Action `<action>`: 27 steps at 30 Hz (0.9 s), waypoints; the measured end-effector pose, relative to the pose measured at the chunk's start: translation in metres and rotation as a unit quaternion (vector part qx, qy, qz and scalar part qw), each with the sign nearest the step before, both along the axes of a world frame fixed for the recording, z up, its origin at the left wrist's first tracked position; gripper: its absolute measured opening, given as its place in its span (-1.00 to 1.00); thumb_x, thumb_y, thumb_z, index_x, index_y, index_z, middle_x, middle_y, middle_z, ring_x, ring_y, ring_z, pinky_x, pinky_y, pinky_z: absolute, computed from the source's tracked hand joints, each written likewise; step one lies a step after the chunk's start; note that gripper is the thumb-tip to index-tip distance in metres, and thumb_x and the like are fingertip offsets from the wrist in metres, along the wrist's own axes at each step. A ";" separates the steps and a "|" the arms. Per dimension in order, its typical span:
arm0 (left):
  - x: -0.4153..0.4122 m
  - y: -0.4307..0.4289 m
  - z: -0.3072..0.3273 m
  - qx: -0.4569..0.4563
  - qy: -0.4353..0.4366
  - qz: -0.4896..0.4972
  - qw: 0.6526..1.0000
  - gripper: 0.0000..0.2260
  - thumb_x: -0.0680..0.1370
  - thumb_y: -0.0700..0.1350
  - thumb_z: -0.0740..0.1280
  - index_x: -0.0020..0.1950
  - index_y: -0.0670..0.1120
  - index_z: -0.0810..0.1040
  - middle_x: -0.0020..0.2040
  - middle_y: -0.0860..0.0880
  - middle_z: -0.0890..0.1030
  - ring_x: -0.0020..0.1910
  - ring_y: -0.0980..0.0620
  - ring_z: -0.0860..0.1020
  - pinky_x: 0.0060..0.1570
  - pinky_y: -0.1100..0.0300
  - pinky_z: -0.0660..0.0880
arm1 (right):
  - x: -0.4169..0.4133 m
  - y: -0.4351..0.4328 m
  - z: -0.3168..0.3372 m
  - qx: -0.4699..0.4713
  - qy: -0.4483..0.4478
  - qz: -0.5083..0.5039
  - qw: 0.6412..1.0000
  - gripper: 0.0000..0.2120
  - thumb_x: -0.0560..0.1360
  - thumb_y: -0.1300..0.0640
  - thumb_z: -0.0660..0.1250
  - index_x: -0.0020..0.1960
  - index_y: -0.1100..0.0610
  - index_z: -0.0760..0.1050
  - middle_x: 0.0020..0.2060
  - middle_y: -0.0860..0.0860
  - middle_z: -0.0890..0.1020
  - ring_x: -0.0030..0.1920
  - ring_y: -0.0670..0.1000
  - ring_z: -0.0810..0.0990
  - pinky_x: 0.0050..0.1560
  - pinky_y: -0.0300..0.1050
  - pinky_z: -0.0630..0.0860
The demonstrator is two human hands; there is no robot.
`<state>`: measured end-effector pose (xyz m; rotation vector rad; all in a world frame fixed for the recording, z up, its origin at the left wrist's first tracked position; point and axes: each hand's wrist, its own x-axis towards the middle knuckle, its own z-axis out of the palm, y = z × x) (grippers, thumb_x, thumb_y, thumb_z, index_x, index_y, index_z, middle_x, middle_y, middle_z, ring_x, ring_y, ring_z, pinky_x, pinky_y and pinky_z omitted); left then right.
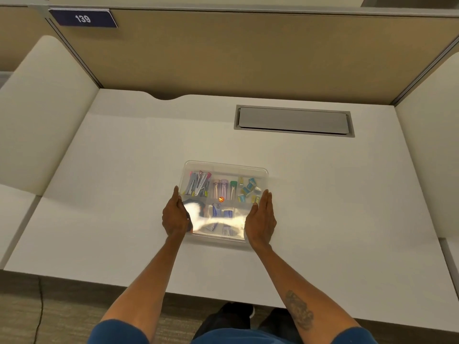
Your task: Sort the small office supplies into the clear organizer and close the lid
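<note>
The clear organizer [224, 167] lies in the middle of the white desk with its transparent lid down over it. Through the lid I see coloured clips [198, 186] at the back left, small blue and yellow binder clips [248, 191] at the back right, and small boxes [221, 212] in the front compartments, partly washed out by glare. My left hand [175, 216] rests flat against the organizer's left side. My right hand [260, 217] lies with straight fingers against its right side. Neither hand holds anything.
The white desk [124, 194] reaches out on all sides of the organizer. A grey cable hatch [294, 120] is set into the desk at the back right. Tan partition walls stand behind and at both sides, with a sign reading 139 [83, 19].
</note>
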<state>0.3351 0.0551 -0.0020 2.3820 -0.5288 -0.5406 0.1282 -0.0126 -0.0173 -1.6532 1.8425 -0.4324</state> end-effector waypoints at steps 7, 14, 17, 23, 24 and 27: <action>0.001 -0.002 0.000 0.023 0.006 -0.005 1.000 -0.63 0.70 -0.06 0.07 0.50 0.15 0.32 0.25 -0.14 0.62 0.19 -0.24 0.57 0.23 -0.09 0.45 | 0.000 -0.003 0.001 -0.011 -0.004 0.005 1.000 -0.49 0.68 0.11 0.04 0.60 0.06 0.00 0.57 0.00 0.15 0.52 0.07 0.27 0.42 0.10 0.37; 0.000 -0.001 0.001 0.033 0.002 -0.016 0.999 -0.62 0.70 -0.07 0.06 0.52 0.14 0.28 0.27 -0.12 0.60 0.22 -0.23 0.56 0.25 -0.10 0.43 | -0.002 -0.005 0.005 0.007 -0.011 0.017 1.000 -0.48 0.68 0.10 0.02 0.60 0.03 -0.03 0.58 -0.02 0.13 0.53 0.05 0.25 0.42 0.09 0.37; -0.001 0.000 0.002 0.033 0.000 -0.023 0.999 -0.61 0.70 -0.09 0.06 0.53 0.11 0.27 0.29 -0.11 0.58 0.26 -0.22 0.54 0.28 -0.11 0.41 | -0.002 -0.005 0.009 0.026 -0.009 0.015 1.000 -0.48 0.68 0.08 0.01 0.60 0.01 -0.06 0.58 -0.03 0.12 0.52 0.06 0.26 0.40 0.11 0.36; -0.006 0.005 0.007 -0.006 -0.022 -0.052 0.998 -0.59 0.70 -0.13 0.07 0.56 0.01 0.23 0.39 -0.11 0.44 0.34 -0.17 0.47 0.30 -0.11 0.40 | -0.007 -0.007 0.020 0.065 0.020 0.030 0.997 -0.48 0.68 0.01 0.01 0.59 -0.03 -0.07 0.58 0.00 0.13 0.46 0.12 0.33 0.34 0.18 0.35; -0.006 0.005 0.008 -0.007 -0.027 -0.056 0.998 -0.59 0.70 -0.11 0.06 0.57 0.00 0.21 0.42 -0.12 0.42 0.36 -0.17 0.45 0.30 -0.13 0.41 | -0.009 -0.007 0.021 0.074 0.024 0.036 0.996 -0.48 0.68 -0.01 0.01 0.59 -0.06 -0.08 0.58 0.01 0.12 0.46 0.14 0.32 0.34 0.20 0.33; -0.005 0.005 0.011 0.008 -0.037 -0.075 0.996 -0.58 0.70 -0.10 0.07 0.58 -0.04 0.18 0.47 -0.17 0.36 0.40 -0.23 0.40 0.33 -0.17 0.38 | -0.016 -0.010 0.026 0.099 0.014 0.048 0.994 -0.47 0.67 -0.04 0.04 0.58 -0.10 -0.07 0.57 0.00 0.12 0.44 0.15 0.32 0.34 0.22 0.31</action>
